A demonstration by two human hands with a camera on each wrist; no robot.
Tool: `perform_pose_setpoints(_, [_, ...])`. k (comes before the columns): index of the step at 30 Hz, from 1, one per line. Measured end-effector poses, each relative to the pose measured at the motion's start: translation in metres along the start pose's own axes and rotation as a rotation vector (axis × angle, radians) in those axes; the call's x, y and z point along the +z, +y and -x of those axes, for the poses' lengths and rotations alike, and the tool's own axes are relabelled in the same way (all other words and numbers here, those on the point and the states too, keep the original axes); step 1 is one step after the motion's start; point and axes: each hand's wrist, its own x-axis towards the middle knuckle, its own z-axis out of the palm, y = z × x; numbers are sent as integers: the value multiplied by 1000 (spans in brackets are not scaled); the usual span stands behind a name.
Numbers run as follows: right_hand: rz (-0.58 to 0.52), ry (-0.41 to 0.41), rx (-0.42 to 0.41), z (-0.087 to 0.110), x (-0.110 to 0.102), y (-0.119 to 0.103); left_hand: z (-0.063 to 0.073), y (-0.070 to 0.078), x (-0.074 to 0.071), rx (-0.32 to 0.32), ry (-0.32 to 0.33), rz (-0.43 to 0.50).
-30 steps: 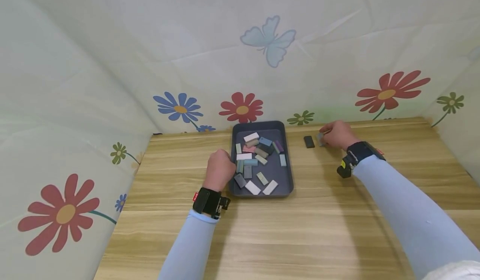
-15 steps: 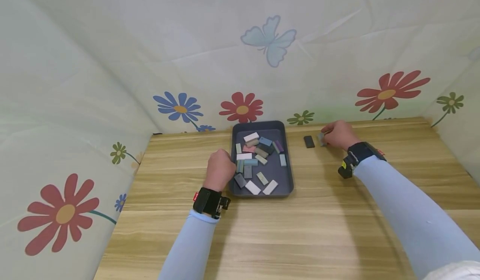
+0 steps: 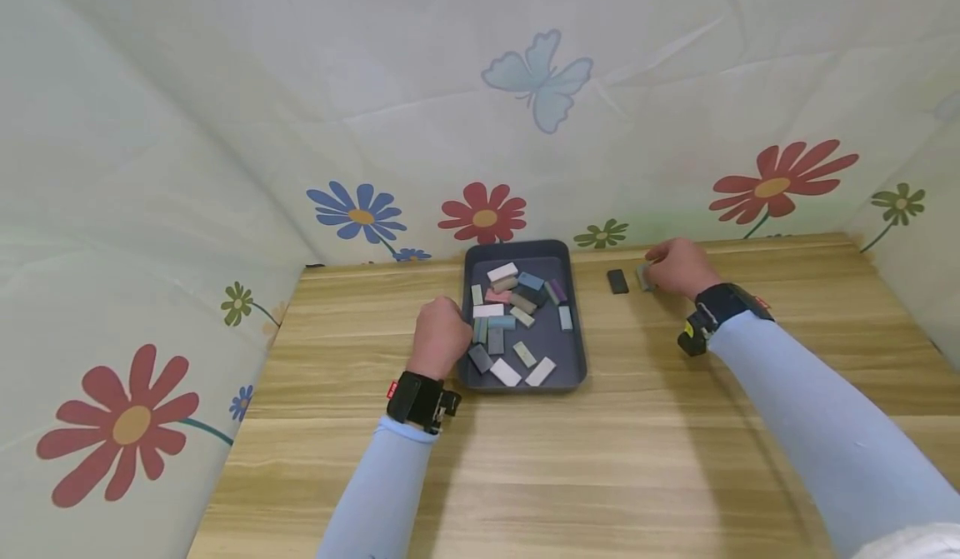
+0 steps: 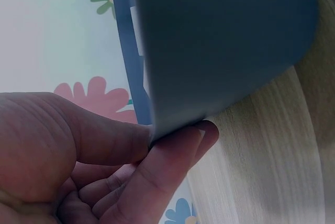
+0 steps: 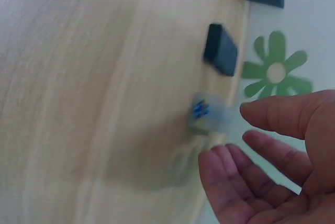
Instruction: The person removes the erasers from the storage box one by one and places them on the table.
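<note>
My left hand [image 3: 441, 340] is at the left side of the dark grey tray [image 3: 525, 386]. In the left wrist view, the thumb and fingers pinch the tray's rim [image 4: 152, 90]. Small rectangular blocks in white, grey, blue, green, pink and purple lie loose inside the tray. My right hand [image 3: 681, 269] is at the back of the table, right of the tray. Its thumb and fingers are spread apart beside a pale greenish block [image 5: 208, 114] with a blue mark on its end, and a gap shows between them. A black block [image 3: 617, 281] lies left of that pale block.
A wood-grain table [image 3: 570, 476] carries everything. A pale cloth wall [image 3: 405, 84] printed with flowers and a butterfly rises right behind the tray and blocks. More of this cloth closes off the left and right sides.
The fingers of my right hand have shifted slightly right, and more of the pale block shows beside them. My left hand stays at the tray's rim.
</note>
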Motion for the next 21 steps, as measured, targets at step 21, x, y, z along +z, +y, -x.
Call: perform_pose_setpoints(21, [268,-40,-439,50,81,-146,0,-1,0,50,29,-37])
